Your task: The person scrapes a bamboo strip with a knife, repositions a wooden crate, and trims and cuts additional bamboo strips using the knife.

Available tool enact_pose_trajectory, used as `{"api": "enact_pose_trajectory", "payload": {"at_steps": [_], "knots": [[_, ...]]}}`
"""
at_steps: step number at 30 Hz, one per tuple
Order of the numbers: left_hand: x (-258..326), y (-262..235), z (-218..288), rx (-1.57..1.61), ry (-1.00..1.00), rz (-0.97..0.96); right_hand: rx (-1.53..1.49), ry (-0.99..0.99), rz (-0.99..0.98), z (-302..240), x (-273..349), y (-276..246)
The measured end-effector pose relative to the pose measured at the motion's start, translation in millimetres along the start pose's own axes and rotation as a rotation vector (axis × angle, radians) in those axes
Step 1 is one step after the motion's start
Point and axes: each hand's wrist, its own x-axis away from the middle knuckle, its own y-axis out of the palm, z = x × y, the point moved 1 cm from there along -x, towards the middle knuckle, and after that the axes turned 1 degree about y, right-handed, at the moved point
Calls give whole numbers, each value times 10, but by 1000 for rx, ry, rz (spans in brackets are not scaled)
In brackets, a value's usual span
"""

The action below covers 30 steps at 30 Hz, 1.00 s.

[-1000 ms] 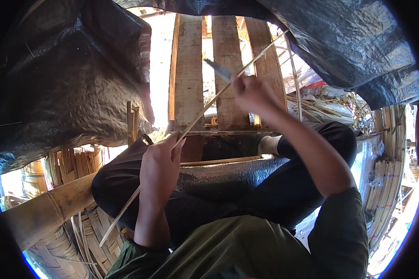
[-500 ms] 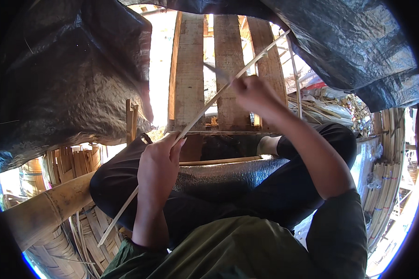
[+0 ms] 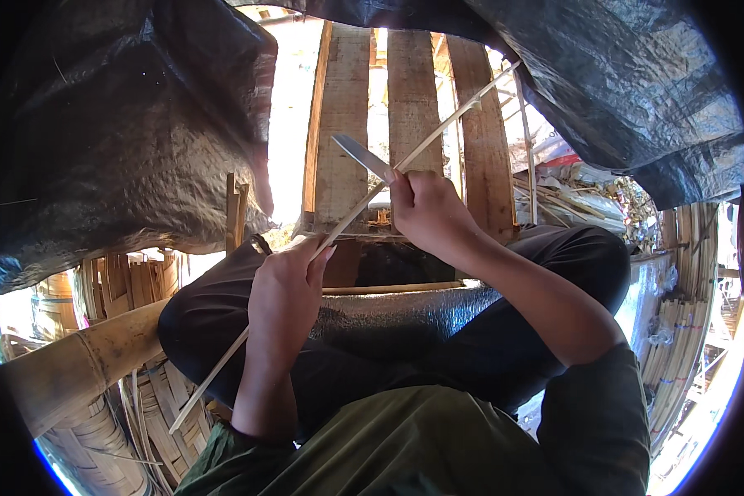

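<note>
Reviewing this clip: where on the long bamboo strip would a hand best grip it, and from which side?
Grip the bamboo strip at its middle stretch above the lap, from the person's left, fingers wrapped across its width as the left hand does now. It is thin, long and slanted from lower left to upper right, so its ends would flex. The right hand holds the knife against it higher up.

Left hand (image 3: 285,289) grips a long thin bamboo strip (image 3: 351,217). Right hand (image 3: 428,211) holds a knife (image 3: 362,157) w/ its blade on the strip. Dark sheet (image 3: 388,306) lies over the lap. Wood pallet (image 3: 409,107) stands behind.
</note>
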Motion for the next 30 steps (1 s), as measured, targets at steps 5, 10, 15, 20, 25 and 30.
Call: {"api": "enact_pose_trajectory", "payload": {"at_steps": [5,10,15,20,25,30], "knots": [[1,-64,-4,-23,-58,-44,-40,304,-203,64,-251,-337],[-3,-50,17,-4,23,3,-66,100,-108,-107,13,-162],[13,-78,21,8,-33,-19,-11,232,-63,29,-223,-318],[20,-65,44,13,-1,-14,-60,14,-35,50,24,-7],[67,-73,13,32,0,11,-54,282,-180,-4,-181,-229],[60,-92,55,20,24,-6,-68,1,-4,-43,53,61]]}}
